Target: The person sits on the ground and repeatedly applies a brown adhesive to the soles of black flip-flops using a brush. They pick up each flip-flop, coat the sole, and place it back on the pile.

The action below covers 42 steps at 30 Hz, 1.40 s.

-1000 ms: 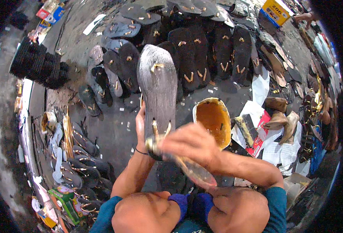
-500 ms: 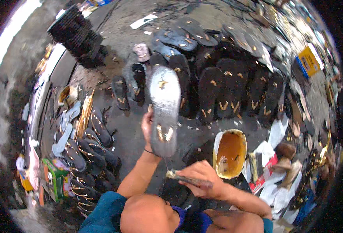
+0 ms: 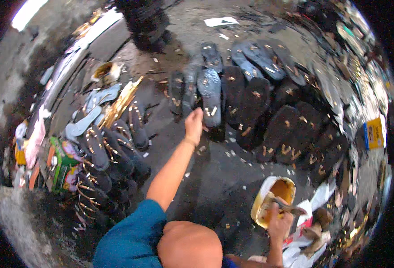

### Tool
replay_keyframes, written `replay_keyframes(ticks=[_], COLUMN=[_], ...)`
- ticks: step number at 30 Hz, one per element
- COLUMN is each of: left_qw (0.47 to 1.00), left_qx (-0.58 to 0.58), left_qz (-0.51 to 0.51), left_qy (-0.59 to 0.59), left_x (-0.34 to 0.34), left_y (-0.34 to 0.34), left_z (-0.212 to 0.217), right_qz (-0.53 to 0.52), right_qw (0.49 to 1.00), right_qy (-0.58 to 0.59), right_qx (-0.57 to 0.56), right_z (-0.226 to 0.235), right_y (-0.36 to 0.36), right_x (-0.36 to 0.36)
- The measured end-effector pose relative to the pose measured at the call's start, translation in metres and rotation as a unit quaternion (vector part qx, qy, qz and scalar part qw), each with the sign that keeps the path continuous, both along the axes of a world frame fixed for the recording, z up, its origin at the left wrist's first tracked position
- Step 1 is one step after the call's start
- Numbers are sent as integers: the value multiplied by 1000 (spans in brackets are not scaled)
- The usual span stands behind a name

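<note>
My left hand [image 3: 194, 126] reaches forward, with its fingers closed at the lower left edge of a wet, shiny sandal sole [image 3: 209, 94]. That sole lies among the dark soles on the ground. Over at the right, my right hand [image 3: 280, 222] grips a brush [image 3: 291, 207] by its handle. The brush's head end is over or inside a cream tub [image 3: 256, 213] holding amber, glue-like stuff; exactly how deep it sits I cannot tell. Several dark soles [image 3: 253, 105] with light strap ends poking through stand in a row to the right of the shiny one.
More sandals [image 3: 96, 147] are stacked at the left, beside a bundle of thin sticks [image 3: 122, 102] and a green box [image 3: 65, 163]. A dark stack [image 3: 145, 24] stands at the back. Scraps and a yellow-blue box [image 3: 375, 133] lie along the right.
The shiny sole has gone from in front of me to the row on the ground, carried by my left hand. My right hand has taken the brush rightward to the tub. The view has shifted.
</note>
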State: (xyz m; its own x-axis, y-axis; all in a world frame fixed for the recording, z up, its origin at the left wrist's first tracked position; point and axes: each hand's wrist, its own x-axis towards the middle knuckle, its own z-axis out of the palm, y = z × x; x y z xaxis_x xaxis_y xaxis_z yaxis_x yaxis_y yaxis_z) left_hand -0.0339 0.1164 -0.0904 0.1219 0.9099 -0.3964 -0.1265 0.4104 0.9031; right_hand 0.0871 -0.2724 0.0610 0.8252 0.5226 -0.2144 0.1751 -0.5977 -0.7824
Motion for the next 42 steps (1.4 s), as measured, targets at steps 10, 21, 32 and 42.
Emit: replay_keyframes(ticks=[10, 21, 32, 42], left_qw=[875, 867, 660, 688], left_qx=[109, 240, 403, 372], left_qz=[30, -345, -424, -471], left_qy=[471, 269, 471, 408], left_x=[-322, -179, -67, -47], left_y=[134, -156, -143, -118], left_z=[-9, 106, 13, 30], right_qz=[83, 120, 192, 189], right_qw=[988, 955, 979, 958], right_qy=[-113, -129, -62, 44], right_qx=[-68, -238, 37, 209], right_z=[-57, -3, 53, 37], right_y=[-11, -88, -24, 62], right_x=[28, -2, 22, 1])
